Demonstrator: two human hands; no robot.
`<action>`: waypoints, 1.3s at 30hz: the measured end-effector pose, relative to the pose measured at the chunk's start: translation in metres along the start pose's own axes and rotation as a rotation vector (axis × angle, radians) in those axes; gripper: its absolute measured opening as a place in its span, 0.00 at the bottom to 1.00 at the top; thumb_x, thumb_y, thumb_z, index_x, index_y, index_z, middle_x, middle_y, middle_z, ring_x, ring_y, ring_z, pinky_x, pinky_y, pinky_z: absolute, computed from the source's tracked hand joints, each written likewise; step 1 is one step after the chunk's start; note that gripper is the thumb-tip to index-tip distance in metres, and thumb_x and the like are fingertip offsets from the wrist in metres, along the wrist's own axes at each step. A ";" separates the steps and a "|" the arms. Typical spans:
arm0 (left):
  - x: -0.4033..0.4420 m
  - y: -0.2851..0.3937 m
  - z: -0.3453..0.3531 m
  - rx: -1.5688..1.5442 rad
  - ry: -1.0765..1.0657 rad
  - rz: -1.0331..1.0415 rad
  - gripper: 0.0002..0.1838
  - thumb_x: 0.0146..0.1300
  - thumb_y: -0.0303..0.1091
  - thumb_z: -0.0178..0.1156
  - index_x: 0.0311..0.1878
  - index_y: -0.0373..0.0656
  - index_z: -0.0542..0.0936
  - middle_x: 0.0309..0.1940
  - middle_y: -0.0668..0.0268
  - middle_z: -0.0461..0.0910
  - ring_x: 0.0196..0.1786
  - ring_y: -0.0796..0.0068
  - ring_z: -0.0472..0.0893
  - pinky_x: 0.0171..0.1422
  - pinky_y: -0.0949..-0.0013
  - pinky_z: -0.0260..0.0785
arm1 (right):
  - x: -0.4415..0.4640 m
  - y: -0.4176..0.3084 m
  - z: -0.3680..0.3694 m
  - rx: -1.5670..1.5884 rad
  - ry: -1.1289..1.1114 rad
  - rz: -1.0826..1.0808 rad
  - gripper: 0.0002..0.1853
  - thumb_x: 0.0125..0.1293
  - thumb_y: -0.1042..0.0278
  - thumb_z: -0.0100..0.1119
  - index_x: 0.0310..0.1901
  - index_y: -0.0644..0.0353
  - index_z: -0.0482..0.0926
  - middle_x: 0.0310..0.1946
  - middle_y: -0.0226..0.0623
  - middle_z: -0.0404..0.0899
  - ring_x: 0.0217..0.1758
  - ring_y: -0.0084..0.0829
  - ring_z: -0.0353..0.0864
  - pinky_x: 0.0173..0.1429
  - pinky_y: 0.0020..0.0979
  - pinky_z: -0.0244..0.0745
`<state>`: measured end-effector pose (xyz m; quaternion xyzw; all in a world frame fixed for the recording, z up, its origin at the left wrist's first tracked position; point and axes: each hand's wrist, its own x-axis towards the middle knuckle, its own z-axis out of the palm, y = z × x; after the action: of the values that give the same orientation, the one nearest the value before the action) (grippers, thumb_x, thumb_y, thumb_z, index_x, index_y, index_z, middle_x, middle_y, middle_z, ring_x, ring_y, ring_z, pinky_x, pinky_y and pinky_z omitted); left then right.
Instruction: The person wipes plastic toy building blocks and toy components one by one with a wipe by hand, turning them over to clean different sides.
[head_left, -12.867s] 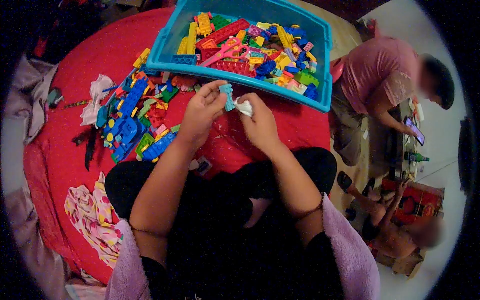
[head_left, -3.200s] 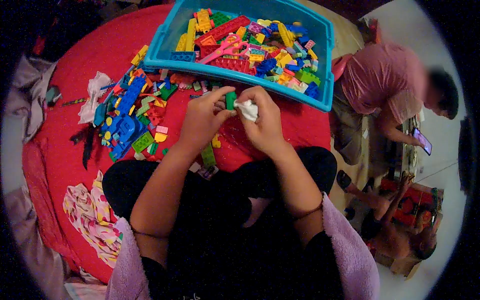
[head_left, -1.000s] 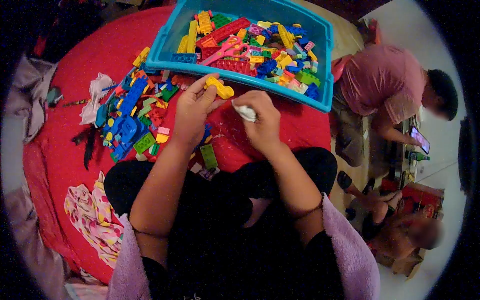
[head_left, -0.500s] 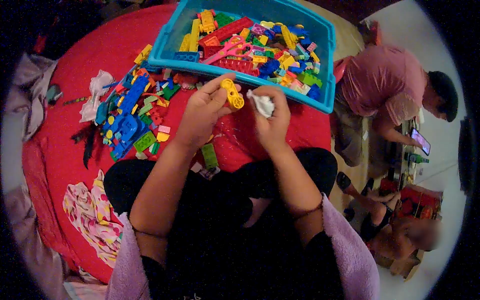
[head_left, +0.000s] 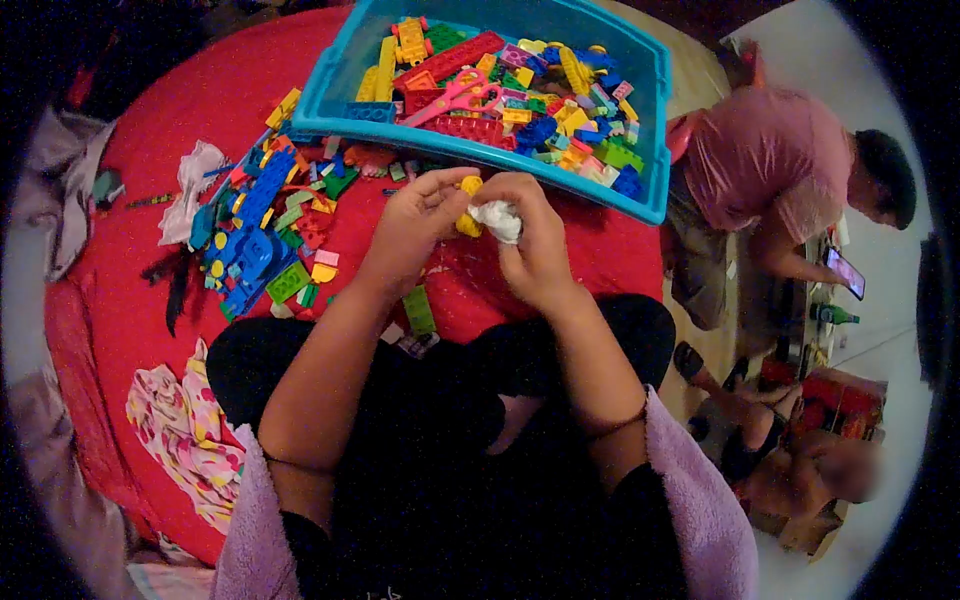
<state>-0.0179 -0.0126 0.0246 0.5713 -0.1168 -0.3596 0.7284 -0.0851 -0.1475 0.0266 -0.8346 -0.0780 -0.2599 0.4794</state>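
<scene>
Between thumb and fingers, my left hand (head_left: 418, 217) grips a yellow toy piece (head_left: 469, 222), partly hidden by the fingers. My right hand (head_left: 535, 235) is closed on a crumpled white cloth or tissue (head_left: 499, 221), which touches the yellow piece. Both hands are just in front of a blue bin (head_left: 480, 151) full of colourful bricks, with pink scissors (head_left: 459, 98) on top. To the left lies a pile of loose bricks, with a blue piece (head_left: 255, 258) among them. A green brick (head_left: 419, 311) lies by my left forearm.
A red cloth (head_left: 150, 300) covers the round surface. Patterned fabric (head_left: 180, 430) lies at the lower left, a pale pink cloth (head_left: 190, 195) above it. At the right, one person (head_left: 770, 160) bends over a phone (head_left: 845, 272); another person (head_left: 800, 460) sits below, near a green bottle (head_left: 835, 314).
Since half a second ago, my right hand has moved left and brought the white cloth against the yellow piece. The yellow piece is now turned and more covered. Earlier, my left hand held a green piece.
</scene>
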 end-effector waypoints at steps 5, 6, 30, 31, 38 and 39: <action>0.005 -0.014 0.001 0.061 -0.074 0.050 0.17 0.61 0.30 0.54 0.53 0.36 0.70 0.40 0.65 0.76 0.41 0.80 0.75 0.45 0.78 0.68 | 0.000 0.008 -0.002 -0.147 0.102 -0.014 0.17 0.42 0.89 0.43 0.37 0.63 0.70 0.32 0.42 0.72 0.40 0.39 0.72 0.47 0.32 0.66; 0.004 -0.012 0.002 0.007 -0.049 0.057 0.17 0.61 0.30 0.54 0.53 0.36 0.70 0.39 0.65 0.76 0.40 0.81 0.75 0.45 0.78 0.68 | 0.000 0.008 -0.003 -0.131 0.075 -0.008 0.17 0.41 0.88 0.45 0.36 0.62 0.70 0.33 0.44 0.71 0.41 0.43 0.71 0.48 0.35 0.66; 0.009 -0.023 -0.010 -0.075 -0.028 -0.017 0.17 0.64 0.34 0.48 0.53 0.35 0.68 0.43 0.64 0.74 0.44 0.76 0.75 0.46 0.75 0.69 | -0.008 0.009 0.016 -0.018 0.128 0.045 0.12 0.44 0.86 0.50 0.32 0.61 0.72 0.31 0.43 0.73 0.39 0.43 0.73 0.43 0.35 0.69; 0.008 -0.023 -0.009 -0.057 -0.098 -0.071 0.16 0.64 0.32 0.48 0.53 0.35 0.68 0.43 0.65 0.74 0.43 0.79 0.75 0.44 0.77 0.69 | -0.006 0.010 0.013 -0.011 0.178 0.069 0.12 0.44 0.86 0.50 0.32 0.61 0.72 0.31 0.43 0.73 0.39 0.43 0.73 0.43 0.35 0.69; 0.007 -0.022 -0.004 -0.096 -0.014 -0.059 0.16 0.64 0.32 0.48 0.52 0.34 0.68 0.43 0.64 0.74 0.43 0.78 0.75 0.46 0.76 0.69 | -0.006 0.008 0.012 -0.001 0.154 0.088 0.13 0.42 0.86 0.51 0.31 0.61 0.72 0.31 0.43 0.74 0.39 0.44 0.73 0.44 0.37 0.69; 0.009 -0.020 -0.010 -0.165 0.051 -0.037 0.16 0.64 0.32 0.48 0.53 0.34 0.68 0.43 0.64 0.74 0.43 0.77 0.75 0.46 0.75 0.69 | -0.007 0.007 0.012 -0.001 0.154 0.088 0.13 0.42 0.86 0.51 0.31 0.61 0.72 0.31 0.43 0.74 0.39 0.44 0.73 0.44 0.37 0.69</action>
<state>-0.0133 -0.0126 0.0004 0.5205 -0.0578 -0.3667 0.7689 -0.0836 -0.1403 0.0129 -0.8150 -0.0043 -0.3020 0.4946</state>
